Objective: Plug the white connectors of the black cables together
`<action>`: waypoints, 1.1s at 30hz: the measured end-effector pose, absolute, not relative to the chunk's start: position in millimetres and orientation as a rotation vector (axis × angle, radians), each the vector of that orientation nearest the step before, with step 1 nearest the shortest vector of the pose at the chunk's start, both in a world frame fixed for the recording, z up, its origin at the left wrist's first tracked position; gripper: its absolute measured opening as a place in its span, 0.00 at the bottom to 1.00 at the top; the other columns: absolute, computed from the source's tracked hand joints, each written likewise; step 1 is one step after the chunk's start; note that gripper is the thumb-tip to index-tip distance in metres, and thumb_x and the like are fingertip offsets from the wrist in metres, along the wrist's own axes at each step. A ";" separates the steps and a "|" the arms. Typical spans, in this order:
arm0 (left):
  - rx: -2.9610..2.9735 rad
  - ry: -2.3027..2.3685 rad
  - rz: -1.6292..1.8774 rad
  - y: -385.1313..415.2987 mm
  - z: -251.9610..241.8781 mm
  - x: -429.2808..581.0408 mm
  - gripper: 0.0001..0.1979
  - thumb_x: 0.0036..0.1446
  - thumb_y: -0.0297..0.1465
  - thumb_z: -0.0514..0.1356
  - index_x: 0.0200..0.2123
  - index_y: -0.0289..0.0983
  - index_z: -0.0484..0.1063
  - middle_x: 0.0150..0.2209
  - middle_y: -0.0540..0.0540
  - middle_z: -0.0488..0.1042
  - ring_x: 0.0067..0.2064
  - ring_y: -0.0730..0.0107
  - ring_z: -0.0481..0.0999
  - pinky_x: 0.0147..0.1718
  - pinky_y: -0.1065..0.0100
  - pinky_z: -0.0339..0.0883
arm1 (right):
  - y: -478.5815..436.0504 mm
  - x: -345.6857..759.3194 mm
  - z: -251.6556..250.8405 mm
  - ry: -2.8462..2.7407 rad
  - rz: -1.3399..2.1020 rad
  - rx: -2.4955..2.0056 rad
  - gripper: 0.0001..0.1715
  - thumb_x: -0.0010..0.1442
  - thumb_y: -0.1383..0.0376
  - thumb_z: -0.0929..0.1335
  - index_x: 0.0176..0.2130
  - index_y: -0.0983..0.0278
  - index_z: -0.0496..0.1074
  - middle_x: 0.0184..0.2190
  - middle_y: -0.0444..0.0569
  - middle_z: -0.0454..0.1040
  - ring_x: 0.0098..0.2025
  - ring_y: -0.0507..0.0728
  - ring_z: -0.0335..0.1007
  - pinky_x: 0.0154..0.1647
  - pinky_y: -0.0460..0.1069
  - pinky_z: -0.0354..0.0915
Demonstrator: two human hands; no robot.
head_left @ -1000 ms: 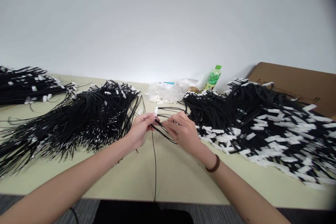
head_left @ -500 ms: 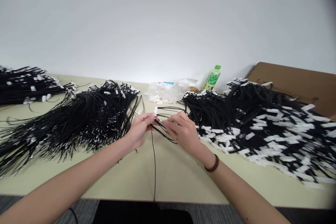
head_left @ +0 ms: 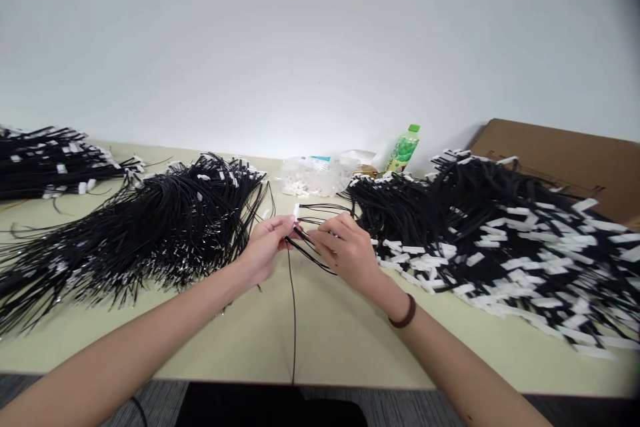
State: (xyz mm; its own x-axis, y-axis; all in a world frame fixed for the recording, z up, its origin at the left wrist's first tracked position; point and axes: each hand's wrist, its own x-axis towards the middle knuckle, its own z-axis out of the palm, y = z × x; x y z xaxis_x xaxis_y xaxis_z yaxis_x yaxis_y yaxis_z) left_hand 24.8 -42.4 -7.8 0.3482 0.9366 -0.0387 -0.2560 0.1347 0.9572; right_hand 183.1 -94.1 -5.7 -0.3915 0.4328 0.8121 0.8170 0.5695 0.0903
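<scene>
My left hand (head_left: 270, 240) pinches a small white connector (head_left: 297, 211) at the middle of the table. Several thin black wires (head_left: 320, 205) run from the connector toward the right, and one dark wire (head_left: 293, 320) hangs down to the table's front edge. My right hand (head_left: 347, 250) is closed around some of these black wires, just right of the connector. Its fingertips are close to the left hand's fingers, and the wire ends between them are partly hidden. A brown band (head_left: 404, 312) circles the right wrist.
Piles of black wires (head_left: 165, 220) lie at the left. A large heap of wires with white connectors (head_left: 530, 267) covers the right. Toward the wall are a clear plastic bag (head_left: 310, 177) of small white pieces, a green-capped bottle (head_left: 403, 149) and a cardboard box (head_left: 560, 160).
Hardly anything differs. Both hands keep the same hold on the connector and wires, and the view has shifted very slightly.
</scene>
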 end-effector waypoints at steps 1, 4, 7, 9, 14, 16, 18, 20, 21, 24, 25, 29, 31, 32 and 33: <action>1.088 0.799 1.013 -42.5 -7.7 24.8 0.14 0.40 0.39 0.66 0.24 0.34 0.72 0.27 0.48 0.71 0.28 0.76 0.67 0.24 0.73 0.55 | -94.1 183.3 -5.9 -2.025 -0.625 -1.000 0.07 0.59 0.69 0.64 0.34 0.65 0.72 0.27 0.46 0.69 0.32 0.50 0.57 0.33 0.45 0.57; 1.090 0.799 1.009 -42.8 -7.2 24.9 0.14 0.40 0.39 0.66 0.24 0.34 0.72 0.27 0.48 0.71 0.28 0.76 0.66 0.23 0.73 0.55 | -94.5 183.5 -6.4 -2.018 -0.616 -1.012 0.06 0.59 0.69 0.64 0.33 0.65 0.72 0.27 0.46 0.69 0.32 0.50 0.57 0.32 0.45 0.57; 1.083 0.804 1.012 -42.9 -6.5 25.3 0.14 0.40 0.39 0.66 0.24 0.34 0.72 0.26 0.49 0.70 0.28 0.76 0.66 0.23 0.74 0.55 | -94.8 183.4 -6.6 -2.009 -0.607 -1.022 0.06 0.59 0.69 0.64 0.34 0.65 0.72 0.27 0.47 0.69 0.32 0.50 0.57 0.32 0.45 0.57; 1.077 0.807 1.013 -43.1 -6.0 25.6 0.14 0.40 0.39 0.66 0.23 0.34 0.72 0.26 0.49 0.70 0.27 0.76 0.66 0.23 0.74 0.55 | -94.8 183.3 -6.6 -2.012 -0.599 -1.024 0.06 0.59 0.68 0.64 0.34 0.65 0.72 0.27 0.47 0.69 0.31 0.50 0.57 0.32 0.45 0.57; 1.073 0.803 1.015 -43.1 -5.5 26.0 0.13 0.40 0.39 0.66 0.24 0.34 0.72 0.26 0.49 0.71 0.27 0.76 0.66 0.23 0.73 0.55 | -95.1 183.2 -6.5 -2.026 -0.590 -1.041 0.07 0.60 0.67 0.63 0.34 0.65 0.71 0.27 0.47 0.69 0.32 0.50 0.58 0.33 0.46 0.57; 1.072 0.806 1.014 -43.0 -5.5 26.0 0.13 0.40 0.39 0.66 0.24 0.34 0.72 0.26 0.49 0.71 0.27 0.76 0.66 0.23 0.73 0.55 | -95.2 182.9 -6.2 -2.028 -0.582 -1.050 0.08 0.60 0.67 0.62 0.34 0.65 0.71 0.27 0.47 0.69 0.31 0.50 0.58 0.32 0.46 0.57; 1.073 0.809 1.010 -42.8 -5.7 25.9 0.13 0.41 0.38 0.66 0.24 0.34 0.72 0.26 0.49 0.70 0.27 0.76 0.66 0.23 0.74 0.55 | -95.4 182.7 -5.8 -2.038 -0.570 -1.053 0.08 0.61 0.67 0.62 0.34 0.65 0.70 0.26 0.47 0.68 0.31 0.50 0.58 0.32 0.46 0.57; 1.080 0.809 1.008 -42.7 -6.1 25.8 0.13 0.42 0.38 0.65 0.24 0.34 0.72 0.26 0.49 0.70 0.28 0.76 0.66 0.23 0.74 0.56 | -95.5 182.5 -5.4 -2.041 -0.561 -1.059 0.09 0.61 0.67 0.62 0.34 0.65 0.70 0.26 0.47 0.68 0.31 0.50 0.57 0.32 0.46 0.57; 1.082 0.808 1.008 -42.7 -6.3 25.6 0.13 0.42 0.39 0.65 0.25 0.33 0.72 0.26 0.49 0.70 0.28 0.76 0.66 0.23 0.74 0.56 | -95.5 182.4 -5.3 -2.039 -0.558 -1.064 0.09 0.61 0.67 0.62 0.33 0.65 0.70 0.26 0.47 0.68 0.31 0.50 0.57 0.32 0.46 0.56; 1.079 0.807 1.010 -42.7 -7.1 25.2 0.13 0.41 0.39 0.66 0.24 0.33 0.72 0.26 0.49 0.70 0.28 0.76 0.67 0.23 0.74 0.56 | -95.2 182.3 -5.7 -2.038 -0.555 -1.072 0.09 0.61 0.67 0.62 0.34 0.65 0.70 0.26 0.46 0.68 0.30 0.50 0.57 0.32 0.46 0.56; 1.078 0.805 1.010 -42.7 -7.3 25.1 0.13 0.41 0.39 0.66 0.24 0.33 0.72 0.26 0.49 0.70 0.28 0.76 0.67 0.23 0.74 0.56 | -95.1 182.2 -6.1 -2.040 -0.556 -1.070 0.08 0.61 0.67 0.62 0.34 0.65 0.70 0.26 0.46 0.68 0.31 0.50 0.57 0.32 0.46 0.56; 1.079 0.804 1.007 -42.6 -7.6 25.0 0.13 0.41 0.38 0.66 0.24 0.34 0.72 0.26 0.49 0.71 0.27 0.76 0.67 0.23 0.74 0.55 | -94.7 182.4 -7.3 -2.045 -0.556 -1.072 0.09 0.61 0.67 0.61 0.34 0.65 0.70 0.27 0.46 0.68 0.31 0.50 0.56 0.32 0.46 0.56; 1.075 0.806 1.006 -42.6 -7.7 25.1 0.13 0.41 0.38 0.66 0.24 0.34 0.72 0.26 0.49 0.71 0.27 0.77 0.66 0.23 0.74 0.55 | -94.7 182.7 -7.6 -2.049 -0.555 -1.071 0.09 0.61 0.67 0.61 0.34 0.65 0.70 0.27 0.46 0.68 0.31 0.50 0.57 0.32 0.46 0.56; 1.074 0.805 1.006 -42.5 -7.7 25.1 0.13 0.41 0.38 0.66 0.24 0.34 0.72 0.26 0.49 0.71 0.27 0.77 0.66 0.23 0.74 0.55 | -94.8 182.8 -7.6 -2.050 -0.555 -1.070 0.09 0.61 0.67 0.61 0.35 0.65 0.70 0.27 0.46 0.68 0.31 0.50 0.57 0.32 0.46 0.56; 1.074 0.803 1.004 -42.6 -7.8 25.1 0.13 0.41 0.38 0.66 0.24 0.34 0.72 0.26 0.49 0.71 0.27 0.77 0.66 0.23 0.74 0.55 | -94.9 182.8 -7.6 -2.050 -0.556 -1.069 0.08 0.61 0.67 0.62 0.35 0.65 0.70 0.27 0.46 0.68 0.31 0.50 0.57 0.32 0.46 0.57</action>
State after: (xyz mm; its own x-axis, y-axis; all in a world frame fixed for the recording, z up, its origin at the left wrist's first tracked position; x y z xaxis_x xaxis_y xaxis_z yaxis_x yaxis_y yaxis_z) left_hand 25.1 -42.6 -7.8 0.3493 0.9355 -0.0526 -0.2571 0.1496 0.9547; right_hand 182.8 -94.9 -7.6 -0.3745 0.5056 0.7773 0.8290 0.5580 0.0364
